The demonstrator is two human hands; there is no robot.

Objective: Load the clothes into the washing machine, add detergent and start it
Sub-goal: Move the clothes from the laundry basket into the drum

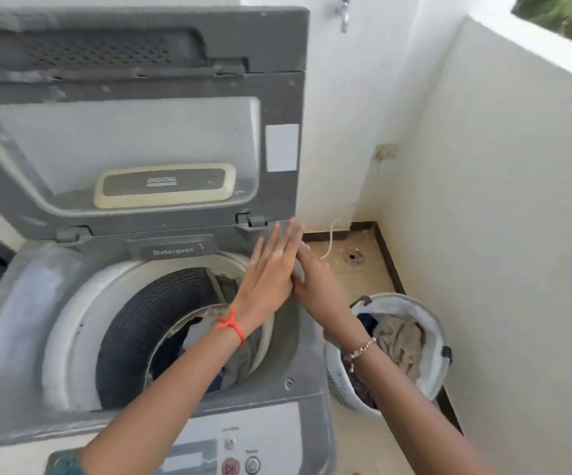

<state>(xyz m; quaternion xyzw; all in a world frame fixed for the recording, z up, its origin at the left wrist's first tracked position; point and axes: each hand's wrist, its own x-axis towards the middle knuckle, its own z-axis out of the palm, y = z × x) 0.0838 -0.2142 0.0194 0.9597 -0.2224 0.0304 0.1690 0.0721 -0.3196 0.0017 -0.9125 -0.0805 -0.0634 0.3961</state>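
Observation:
The grey top-load washing machine (13, 320) stands with its lid (133, 132) raised. Dark and grey clothes (236, 365) lie low in the drum (130, 323). A drawer labelled Detergent (174, 251) sits at the back rim. My left hand (270, 272), with a red thread on its wrist, has straight fingers and lies palm to palm against my right hand (315, 286) above the drum's right rim. Neither hand holds anything. A white laundry basket (438, 337) on the floor at the right holds beige and dark clothes (401, 341).
The control panel (236, 454) with a red start button runs along the machine's front edge. White walls close in at the right and back, with a tap (342, 12) high up. A floor drain (353, 257) and a thin cord lie behind the basket.

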